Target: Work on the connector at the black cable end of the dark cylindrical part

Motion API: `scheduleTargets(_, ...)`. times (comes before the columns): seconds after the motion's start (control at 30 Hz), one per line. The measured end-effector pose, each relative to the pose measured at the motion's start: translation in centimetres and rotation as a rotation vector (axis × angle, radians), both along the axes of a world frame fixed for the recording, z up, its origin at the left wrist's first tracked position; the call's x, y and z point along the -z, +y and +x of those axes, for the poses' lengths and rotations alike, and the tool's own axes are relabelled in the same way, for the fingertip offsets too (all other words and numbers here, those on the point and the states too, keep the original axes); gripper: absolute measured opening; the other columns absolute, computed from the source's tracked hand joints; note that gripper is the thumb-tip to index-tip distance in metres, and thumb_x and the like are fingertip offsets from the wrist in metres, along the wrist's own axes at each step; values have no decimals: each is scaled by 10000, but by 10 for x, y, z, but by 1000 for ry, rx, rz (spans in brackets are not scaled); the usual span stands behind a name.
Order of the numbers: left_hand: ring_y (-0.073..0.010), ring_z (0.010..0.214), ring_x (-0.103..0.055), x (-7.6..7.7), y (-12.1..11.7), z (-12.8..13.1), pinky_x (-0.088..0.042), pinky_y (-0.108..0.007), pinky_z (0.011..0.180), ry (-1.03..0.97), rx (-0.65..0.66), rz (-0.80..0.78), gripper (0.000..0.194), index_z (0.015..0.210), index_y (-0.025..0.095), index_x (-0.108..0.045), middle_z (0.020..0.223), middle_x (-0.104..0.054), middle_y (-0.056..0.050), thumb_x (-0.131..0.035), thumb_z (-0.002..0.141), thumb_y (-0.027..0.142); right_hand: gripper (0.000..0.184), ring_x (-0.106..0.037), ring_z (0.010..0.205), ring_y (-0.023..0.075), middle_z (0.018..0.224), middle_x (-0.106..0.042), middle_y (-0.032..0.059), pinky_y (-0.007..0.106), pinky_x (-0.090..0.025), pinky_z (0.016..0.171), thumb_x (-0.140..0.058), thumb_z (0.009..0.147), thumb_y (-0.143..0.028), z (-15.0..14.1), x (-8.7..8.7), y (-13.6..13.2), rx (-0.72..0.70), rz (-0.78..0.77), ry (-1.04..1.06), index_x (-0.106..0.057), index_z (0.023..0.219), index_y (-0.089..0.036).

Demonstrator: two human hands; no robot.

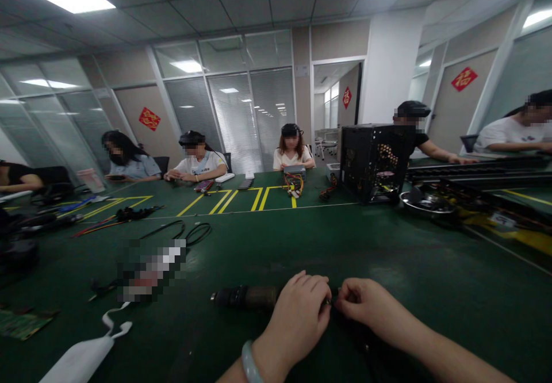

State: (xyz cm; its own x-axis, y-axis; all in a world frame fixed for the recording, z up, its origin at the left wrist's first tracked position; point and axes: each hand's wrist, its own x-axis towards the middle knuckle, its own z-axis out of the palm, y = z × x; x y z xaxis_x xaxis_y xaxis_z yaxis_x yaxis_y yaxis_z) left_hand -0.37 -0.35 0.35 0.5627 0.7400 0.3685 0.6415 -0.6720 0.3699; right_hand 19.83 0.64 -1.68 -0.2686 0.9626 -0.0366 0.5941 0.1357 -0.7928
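A dark electric screwdriver (254,298) lies sideways on the green table, its metal tip pointing left. My left hand (302,305) is wrapped over its rear end, with a pale bracelet at the wrist. Just to the right, my right hand (360,299) is closed in a pinch beside that rear end. A small dark piece, perhaps the cable end, shows between the two hands; the right fingers hide most of what they hold. Below the right hand a dark strand, hard to make out, runs toward the front edge.
To the left lie black cables (198,232), a white strap (77,360) and a green circuit board (26,321). At the far side stand a black computer case (373,161) and a metal bowl (426,203). A power supply (294,170) has loose wires. Several people sit around the table.
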Motion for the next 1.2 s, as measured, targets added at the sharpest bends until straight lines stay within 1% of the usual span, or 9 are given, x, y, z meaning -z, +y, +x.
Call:
scheduleTargets(0.2,-173,1095,-550,3,2,1,-302,-412,1092,4,7,16,149,948,233,-570,1123,-630,8,-599,831,146,135,-587,613,130,688,-678,-9,187,-360,517,-618,809,-305,0,2,0,14,-11,-8,-663,790,-180)
scheduleTargets(0.37,-165,1079,-556,8,3,2,-312,-399,1087,6,4,9,168,932,231,-563,1112,-633,21,-576,826,102,154,-596,624,137,689,-684,-13,200,-344,520,-647,806,-339,-9,-5,-7,87,52,-73,-672,754,-196)
scheduleTargets(0.6,-193,1072,-552,4,3,2,-367,-405,1039,42,-8,-25,189,961,227,-565,1127,-621,3,-556,822,100,92,-614,645,141,706,-691,-22,209,-349,544,-655,806,-298,-22,-18,-17,137,128,-162,-679,758,-224)
scheduleTargets(0.7,-197,1062,-552,3,1,2,-359,-409,1045,41,-25,-39,202,973,224,-563,1125,-612,-5,-540,819,94,100,-610,656,147,715,-689,-20,214,-348,544,-647,815,-300,-24,-20,-18,148,158,-202,-675,752,-228)
scheduleTargets(0.9,-213,1019,-553,1,-1,3,-419,-403,949,40,-37,-29,185,958,219,-555,1077,-611,-10,-517,821,100,96,-601,661,160,714,-659,-10,231,-368,559,-621,827,-280,-22,-21,-19,169,206,-277,-669,763,-227)
scheduleTargets(0.97,-212,1025,-550,1,-1,3,-413,-400,958,28,-32,-21,211,976,225,-552,1089,-606,-7,-517,813,96,83,-607,691,156,802,-653,2,233,-392,595,-612,827,-246,-23,-22,-20,164,261,-288,-666,770,-221)
scheduleTargets(1.07,-208,992,-559,2,-1,3,-432,-383,929,19,-46,-23,258,1005,235,-542,1059,-606,-2,-505,799,85,89,-627,786,148,1104,-606,41,231,-433,687,-580,834,-188,-25,-23,-22,129,331,-274,-659,794,-199)
scheduleTargets(1.1,-209,980,-563,3,-1,4,-442,-378,912,18,-54,-25,273,1014,237,-538,1046,-608,-4,-501,793,81,94,-630,816,154,1133,-596,50,234,-440,720,-567,836,-171,-27,-23,-22,107,334,-272,-657,817,-193)
scheduleTargets(1.2,-214,1006,-564,3,-1,4,-427,-394,964,4,-62,-4,318,1054,234,-527,1064,-609,-17,-500,780,76,131,-625,848,185,960,-639,51,257,-440,763,-533,833,-124,-30,-21,-21,55,321,-303,-641,880,-180)
